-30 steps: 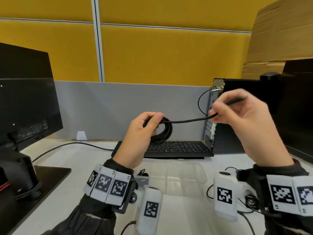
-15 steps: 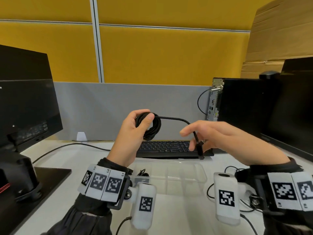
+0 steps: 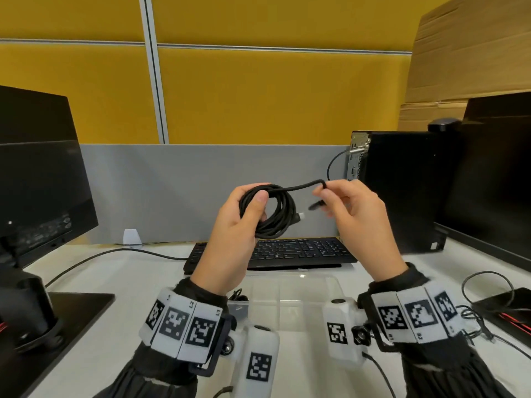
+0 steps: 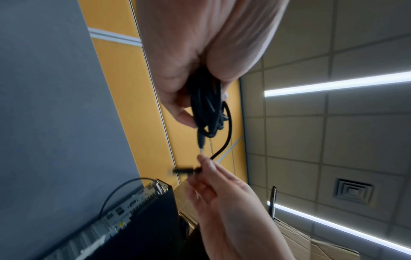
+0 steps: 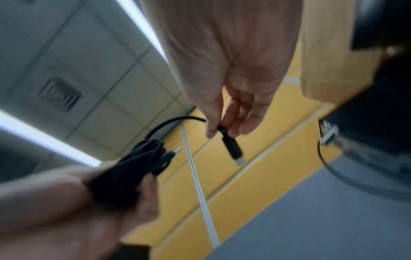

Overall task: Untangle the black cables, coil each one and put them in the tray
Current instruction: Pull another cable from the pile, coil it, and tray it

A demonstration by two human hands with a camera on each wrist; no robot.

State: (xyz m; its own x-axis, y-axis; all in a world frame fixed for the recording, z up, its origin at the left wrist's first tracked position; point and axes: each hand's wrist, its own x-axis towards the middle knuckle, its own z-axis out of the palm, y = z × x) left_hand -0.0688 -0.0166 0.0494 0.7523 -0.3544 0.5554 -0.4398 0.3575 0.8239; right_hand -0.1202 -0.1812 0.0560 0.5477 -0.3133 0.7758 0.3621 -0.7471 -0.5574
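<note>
Cable black, mostly coiled

Two hands: left hand, right hand. One coiled black cable held up between them, with two plugs, one at the right fingers, one at the coil. One clear tray on the desk. One keyboard. Two monitors, one left, one right. One computer tower. Loose thin cables at far right; number cannot be told.
</note>
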